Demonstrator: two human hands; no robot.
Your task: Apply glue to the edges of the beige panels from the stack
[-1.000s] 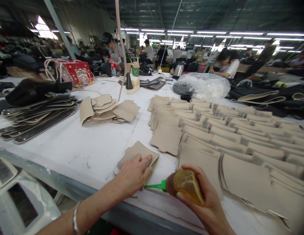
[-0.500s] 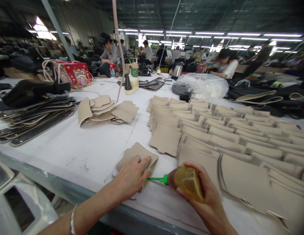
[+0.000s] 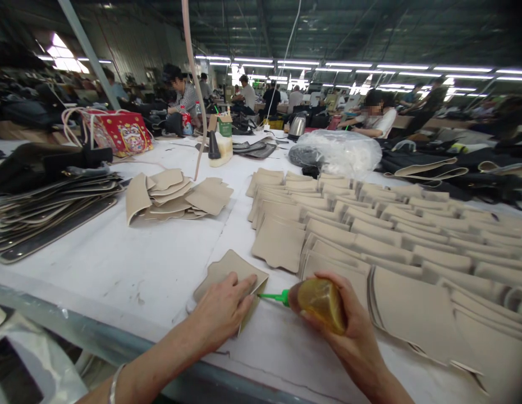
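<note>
Beige panel (image 3: 229,266) is lying on the near part of the white table (image 3: 96,280), left of the long overlapping rows of beige pieces (image 3: 408,297), and the left hand (image 3: 219,306) is pressing on it, fingers spread across the top just as they were a second ago. Whether the thumb is pinching the edge, I cannot tell. Now the action is on the right! The right hand (image 3: 356,317) is wrapping firmly around the amber squeeze bottle (image 3: 320,303), fingers and thumb closed on its body, and the green nozzle (image 3: 278,296) is pointing left. And it's travelling: a second ago the tip was down at the panel's near end, half a second ago partway along, and now it is sitting farther up the right edge, closing on the far right corner. Beyond, the loose beige pile (image 3: 181,196) is staying put, far left of the rows.
</note>
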